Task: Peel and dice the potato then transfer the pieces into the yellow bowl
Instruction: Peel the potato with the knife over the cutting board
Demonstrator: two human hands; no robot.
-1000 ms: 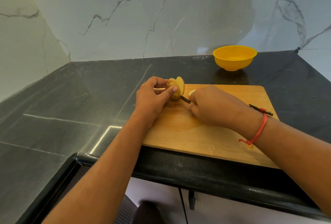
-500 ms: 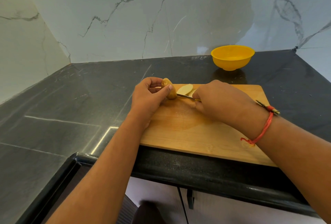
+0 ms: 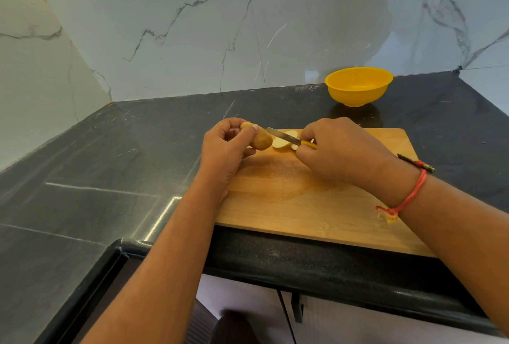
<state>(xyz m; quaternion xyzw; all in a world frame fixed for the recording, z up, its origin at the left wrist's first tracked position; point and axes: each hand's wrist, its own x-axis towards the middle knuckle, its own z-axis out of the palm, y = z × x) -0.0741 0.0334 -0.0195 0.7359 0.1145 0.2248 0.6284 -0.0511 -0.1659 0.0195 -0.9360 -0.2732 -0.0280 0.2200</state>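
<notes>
Nearest the camera, pale cabinet doors (image 3: 358, 321) sit under the black front lip of the table (image 3: 82, 178). Both bare forearms reach over that lip, and a red thread (image 3: 407, 197) is tied round the right wrist.

A wooden cutting board (image 3: 303, 206) lies on the table, its near edge along the lip. At the board's far left corner the left hand (image 3: 223, 148) has its grip closed on the potato (image 3: 260, 138): the thumb lies across the top and the fingers curl behind it. The brown skin is still on the part that shows. Whether the potato touches the board cannot be told.

Just to the right, the right hand (image 3: 341, 148) has its grip closed round the yellow handle of a knife (image 3: 283, 137). The blade points left, with its tip just beside the potato. Under the blade a pale cut slice (image 3: 279, 145) lies flat on the board, and a smaller pale piece shows beside the right forefinger.

A thin dark stick (image 3: 407, 160) lies behind the right wrist at the board's right edge; what it is cannot be told.

Farther back, well apart from the board, the yellow bowl (image 3: 358, 87) stands upright on the table near the marble wall (image 3: 192, 27).
</notes>
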